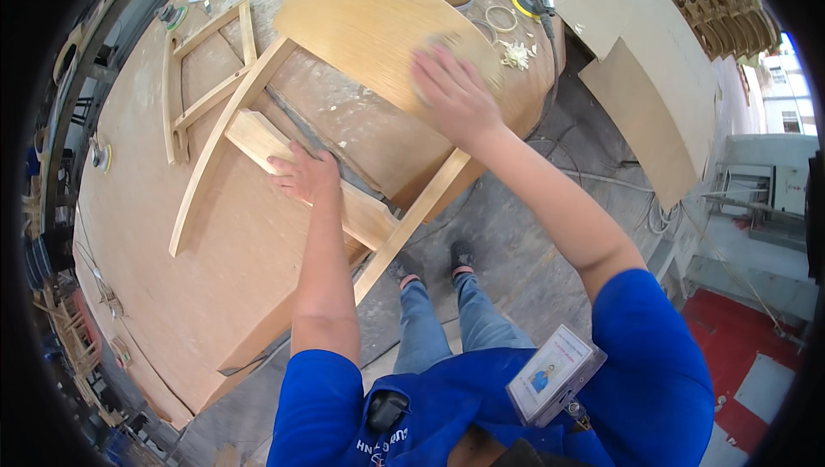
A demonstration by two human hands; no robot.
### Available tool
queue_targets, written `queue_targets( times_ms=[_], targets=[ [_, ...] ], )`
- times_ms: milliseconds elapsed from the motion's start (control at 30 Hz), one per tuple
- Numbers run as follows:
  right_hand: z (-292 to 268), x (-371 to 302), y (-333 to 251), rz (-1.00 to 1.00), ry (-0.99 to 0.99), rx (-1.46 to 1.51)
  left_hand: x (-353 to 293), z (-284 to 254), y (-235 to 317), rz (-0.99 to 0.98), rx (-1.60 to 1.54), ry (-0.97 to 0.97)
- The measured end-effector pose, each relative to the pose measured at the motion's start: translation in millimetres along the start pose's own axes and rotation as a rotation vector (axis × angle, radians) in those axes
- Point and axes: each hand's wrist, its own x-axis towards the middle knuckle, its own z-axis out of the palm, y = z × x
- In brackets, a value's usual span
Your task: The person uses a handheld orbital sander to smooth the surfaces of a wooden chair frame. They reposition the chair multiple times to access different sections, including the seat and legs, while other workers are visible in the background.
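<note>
A pale wooden chair frame lies on the bench, its broad curved backrest panel (361,16) at the far side. My right hand (455,97) presses flat on the panel's right part, over a worn, blurred piece of sandpaper (496,80) that shows past the fingers. Closer to me, my left hand (308,173) grips the frame's thick wooden rail (369,213), fingers over its top face. One curved leg (223,136) runs along the left of the frame. Another leg (412,222) reaches toward me on the right, past the bench edge.
A second, smaller wooden frame (210,106) lies on the dusty bench (232,269) at left. Beyond the panel are a sander (537,1) with a cord, tape rings (501,18) and wood shavings (516,55). A thin board (644,115) stands right, above the grey floor.
</note>
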Motion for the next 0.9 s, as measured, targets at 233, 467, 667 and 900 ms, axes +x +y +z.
queue_targets(
  times_ms=[233, 467, 667, 900],
  targets=[
    [-4, -12, -7, 0.1, -0.015, 0.007, 1, 1, -1, -0.009, 0.001, -0.013],
    [38, 92, -21, 0.049, 0.056, 0.044, -2, -3, 0, 0.012, -0.033, -0.02],
    [-32, -75, -4, 0.066, -0.285, 0.046, 1, 2, -2, 0.018, -0.091, -0.028],
    [-141, -155, 34, 0.484, -0.109, 0.068, 1, -6, -3, 0.004, -0.095, -0.089]
  ],
)
